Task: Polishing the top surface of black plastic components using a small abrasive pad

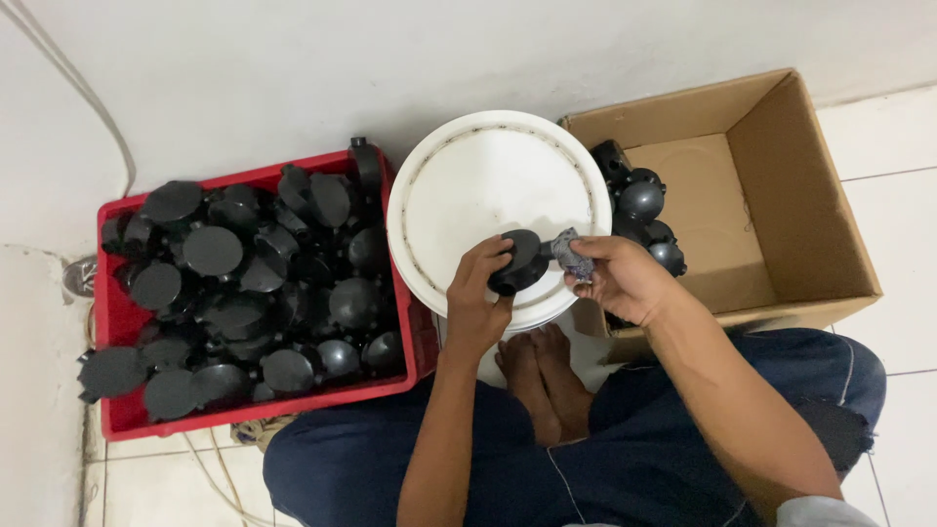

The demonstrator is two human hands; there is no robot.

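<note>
Left hand clamps the black round part steady over the white bucket lid while right hand, pinched on a crumpled grey scrap just beside it, should press firmly against the part's edge.

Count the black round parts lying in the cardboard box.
4 show in the cardboard box, clustered at its left wall: black parts at and. The white bucket lid and right hand may hide more.
</note>
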